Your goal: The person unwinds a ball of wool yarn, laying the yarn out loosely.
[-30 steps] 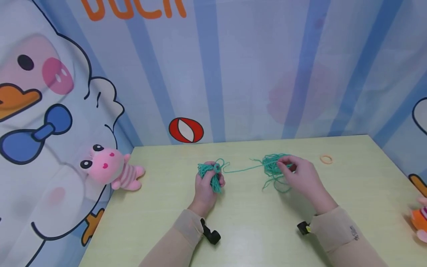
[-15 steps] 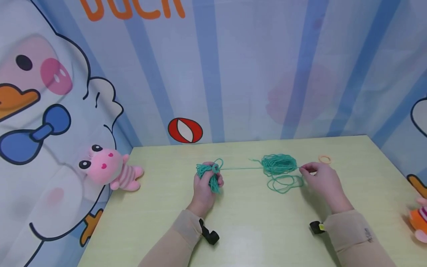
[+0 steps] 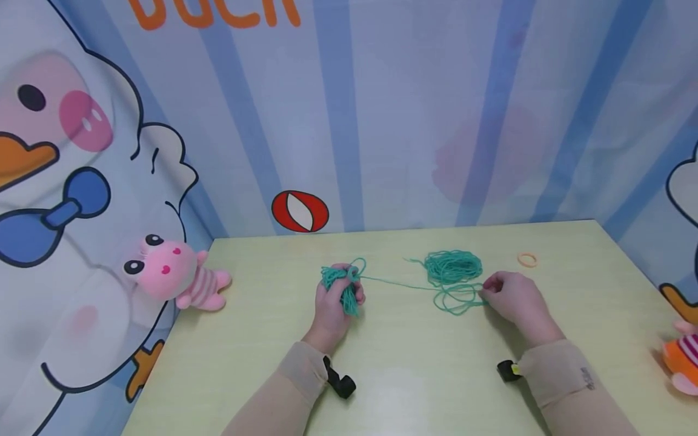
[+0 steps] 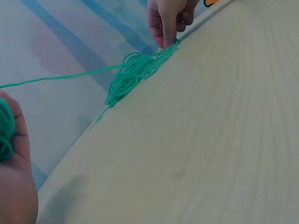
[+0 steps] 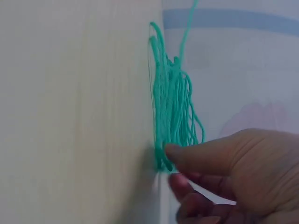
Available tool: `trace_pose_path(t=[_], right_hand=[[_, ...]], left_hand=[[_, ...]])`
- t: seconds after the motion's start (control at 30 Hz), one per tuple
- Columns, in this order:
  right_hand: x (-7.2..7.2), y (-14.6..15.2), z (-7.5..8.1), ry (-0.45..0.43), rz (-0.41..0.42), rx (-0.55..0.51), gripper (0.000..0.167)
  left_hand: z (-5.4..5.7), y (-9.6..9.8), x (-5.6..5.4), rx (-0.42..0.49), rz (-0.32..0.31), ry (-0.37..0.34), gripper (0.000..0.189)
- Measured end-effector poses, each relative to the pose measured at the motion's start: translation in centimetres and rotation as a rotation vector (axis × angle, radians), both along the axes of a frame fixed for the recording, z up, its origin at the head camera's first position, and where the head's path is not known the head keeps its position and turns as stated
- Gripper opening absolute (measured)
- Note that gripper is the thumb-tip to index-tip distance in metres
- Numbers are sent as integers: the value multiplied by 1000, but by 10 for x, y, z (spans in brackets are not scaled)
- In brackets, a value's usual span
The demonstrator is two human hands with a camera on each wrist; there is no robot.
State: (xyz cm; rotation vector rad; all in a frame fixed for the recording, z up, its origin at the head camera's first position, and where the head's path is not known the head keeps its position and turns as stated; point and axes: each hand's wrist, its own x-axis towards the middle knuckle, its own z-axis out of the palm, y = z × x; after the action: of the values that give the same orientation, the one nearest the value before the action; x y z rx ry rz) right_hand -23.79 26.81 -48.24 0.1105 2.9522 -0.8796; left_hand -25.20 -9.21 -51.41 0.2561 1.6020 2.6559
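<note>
My left hand (image 3: 332,309) grips a bundle of teal yarn (image 3: 349,298), its thumb across the front and a small loop standing up at the top. From this bundle a single strand (image 3: 392,281) runs right, over the table, to the loose loops (image 3: 458,300) in front of a flattened yarn skein (image 3: 452,267). At the right end of those loops, my right hand (image 3: 515,297) pinches the yarn between thumb and fingers. In the right wrist view, the thumb (image 5: 205,156) overlaps the near end of the teal strands (image 5: 170,102).
A peach-coloured ring (image 3: 527,260) lies behind my right hand. At the table's left edge is a pink striped plush toy (image 3: 180,272); an orange toy (image 3: 681,357) shows at the far right. A printed cloth (image 3: 403,121) hangs behind the table (image 3: 414,375).
My right hand moved right past the skein, drawing the strand straight, then came slightly back and toward me. The strand now sags toward the front loops. My left hand keeps its grip nearly in place.
</note>
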Motion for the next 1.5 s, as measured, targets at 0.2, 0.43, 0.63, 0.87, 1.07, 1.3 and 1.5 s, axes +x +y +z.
trace_pose_path(t=[0.2, 0.43, 0.63, 0.87, 1.07, 1.3, 1.5], right_hand=[[5, -62, 19, 172, 163, -91, 37], [6, -141, 29, 170, 405, -220, 43], [0, -168, 29, 181, 376, -209, 28], [5, -149, 33, 231, 284, -217, 18], [11, -113, 41, 308, 200, -276, 21], [15, -72, 42, 289, 102, -270, 30], [15, -37, 31, 255, 32, -224, 35]], left_hand=[[-1, 1, 1, -1, -15, -1, 12], [1, 3, 3, -25, -44, 9, 12], [2, 6, 4, -14, -63, 35, 11], [-1, 5, 2, -32, -60, 20, 11], [-1, 4, 0, -33, -26, -11, 12], [2, 5, 1, -28, 19, -27, 11], [3, 5, 1, -36, 50, -6, 13]])
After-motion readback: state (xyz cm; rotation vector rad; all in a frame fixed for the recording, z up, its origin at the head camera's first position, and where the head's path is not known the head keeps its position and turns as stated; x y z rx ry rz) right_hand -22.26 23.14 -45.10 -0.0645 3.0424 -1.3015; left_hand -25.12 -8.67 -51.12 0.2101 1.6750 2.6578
